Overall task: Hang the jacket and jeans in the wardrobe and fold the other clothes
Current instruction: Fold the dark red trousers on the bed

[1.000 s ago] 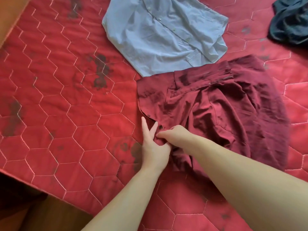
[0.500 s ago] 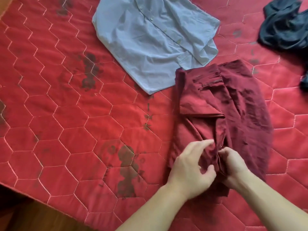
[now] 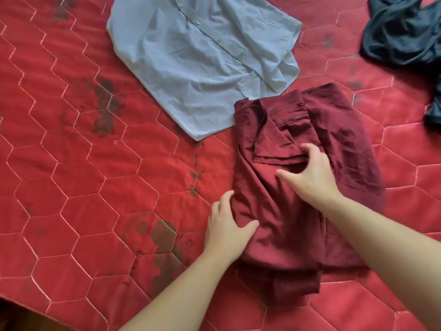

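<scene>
A red quilted bedspread point(image 3: 71, 163) with a stitched hexagon pattern covers the bed and fills nearly the whole view; dark blotches mark it left of centre and near its front edge. At the lower left corner the spread ends and a dark strip of floor point(image 3: 14, 316) shows, too dim to tell more.

On the spread, toward the top, a light blue button-up shirt point(image 3: 202, 58) lies folded and fairly flat, its button placket running diagonally. Its lower right edge touches, or just overlaps, the top of a maroon shirt point(image 3: 346, 139), which lies partly folded in the middle right with one panel turned over the body and many creases. At the top right a dark blue garment point(image 3: 403, 32) lies crumpled, well apart from both shirts and cut off by the frame edge.

The right hand point(image 3: 310, 175) rests on the middle of the maroon shirt, fingers spread and slightly bent, pressing the folded panel down; its grip closes on nothing. The left hand point(image 3: 226, 228) lies at the shirt's left edge, fingers on the spread beside the fold and the thumb on the cloth, its grip loose and open rather than pinching.
</scene>
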